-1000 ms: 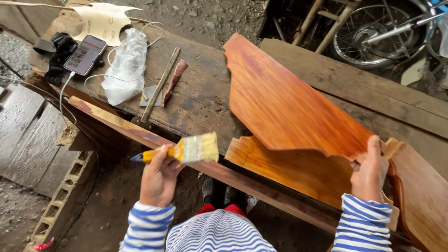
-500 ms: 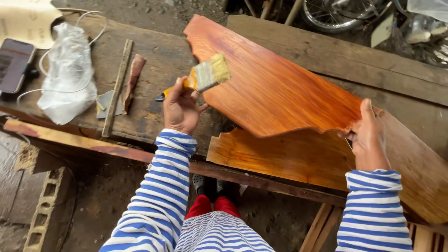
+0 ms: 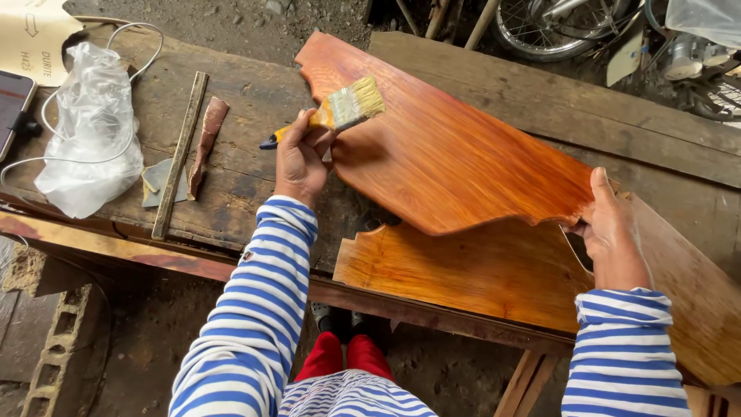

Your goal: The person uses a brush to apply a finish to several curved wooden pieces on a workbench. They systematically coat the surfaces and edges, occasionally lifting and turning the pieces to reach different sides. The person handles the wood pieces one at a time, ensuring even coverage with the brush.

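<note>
Holding a paintbrush (image 3: 340,112) clamped in the left hand (image 3: 301,158), bristles touching the upper board (image 3: 448,154) near its eleven o'clock end. Gripping that board's five o'clock edge in the right hand (image 3: 614,232). Looking glossy all over (likely mostly coated already), lying over a lower board (image 3: 478,270). Keeping open bench (image 3: 255,108) toward nine o'clock.

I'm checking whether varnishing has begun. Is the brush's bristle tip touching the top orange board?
Cannot tell: in the head view the paintbrush in the left hand overlaps the orange board, contact unclear.
</note>
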